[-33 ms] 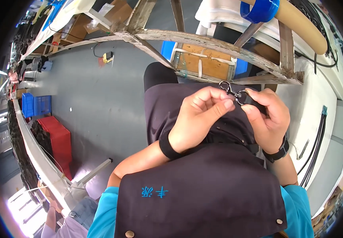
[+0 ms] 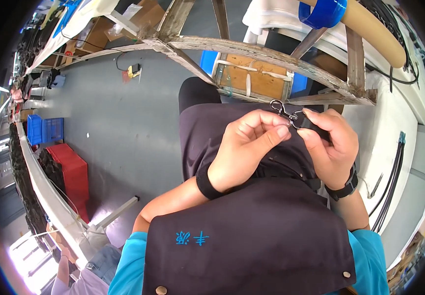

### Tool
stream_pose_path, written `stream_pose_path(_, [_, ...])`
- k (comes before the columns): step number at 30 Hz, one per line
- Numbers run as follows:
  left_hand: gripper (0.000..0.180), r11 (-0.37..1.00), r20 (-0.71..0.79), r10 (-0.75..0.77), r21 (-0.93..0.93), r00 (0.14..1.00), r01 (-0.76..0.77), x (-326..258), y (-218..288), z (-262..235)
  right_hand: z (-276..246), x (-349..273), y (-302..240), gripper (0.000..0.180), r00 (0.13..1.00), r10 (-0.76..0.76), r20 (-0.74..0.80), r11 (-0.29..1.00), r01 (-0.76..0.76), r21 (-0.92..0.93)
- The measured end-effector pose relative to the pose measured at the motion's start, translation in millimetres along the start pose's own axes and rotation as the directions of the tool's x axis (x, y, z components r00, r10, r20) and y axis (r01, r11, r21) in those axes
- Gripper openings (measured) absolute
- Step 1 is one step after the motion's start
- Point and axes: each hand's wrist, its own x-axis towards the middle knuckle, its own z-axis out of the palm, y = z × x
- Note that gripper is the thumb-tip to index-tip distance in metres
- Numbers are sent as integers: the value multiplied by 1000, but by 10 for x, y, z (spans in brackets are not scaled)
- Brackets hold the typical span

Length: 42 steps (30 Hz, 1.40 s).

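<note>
A small silver snap hook (image 2: 277, 105) with a metal ring (image 2: 296, 119) at its lower end is held up between my two hands, over my lap. My left hand (image 2: 242, 147) is closed in a pinch, thumb and fingertips at the hook's swivel end. Across from it, my right hand (image 2: 335, 147) pinches a short black strap (image 2: 312, 122) where it meets the ring. Most of that strap is hidden by the right fingers. Below both hands lies the dark apron (image 2: 247, 231) over my lap and chest.
A worn metal frame (image 2: 251, 49) crosses just ahead, with a wooden board (image 2: 253, 76) behind its bars. Thin black cords (image 2: 392, 189) hang over the white surface (image 2: 384, 142) at right. Blue crates (image 2: 45, 130) and a red box (image 2: 71, 172) stand left. Another person's sleeve (image 2: 82, 285) shows lower left.
The snap hook has shifted very slightly to the left. Both hands keep their pinch.
</note>
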Motion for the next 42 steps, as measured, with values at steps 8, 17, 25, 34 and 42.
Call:
stream_pose_path(8, [7, 999, -60, -34, 22, 998, 35, -122, 33, -14, 83, -29, 49, 28, 999, -30, 28, 994, 32, -100])
stream_pose_path(17, [11, 968, 135, -88, 245, 987, 53, -169, 152, -107, 90, -50, 76, 21, 981, 187, 55, 975, -192, 109])
stream_pose_path(25, [44, -313, 612, 667, 748, 425, -585, 185, 210, -251, 113, -83, 95, 20, 966, 254, 39, 934, -255, 249])
stream_pose_path(34, [27, -285, 721, 497, 661, 483, -694, 202, 325, -179, 112, -98, 15, 26, 999, 47, 5, 995, -46, -92])
stream_pose_path(42, [17, 396, 412, 312, 763, 856, -511, 228, 236, -69, 14, -68, 136, 30, 995, -67, 69, 993, 73, -96])
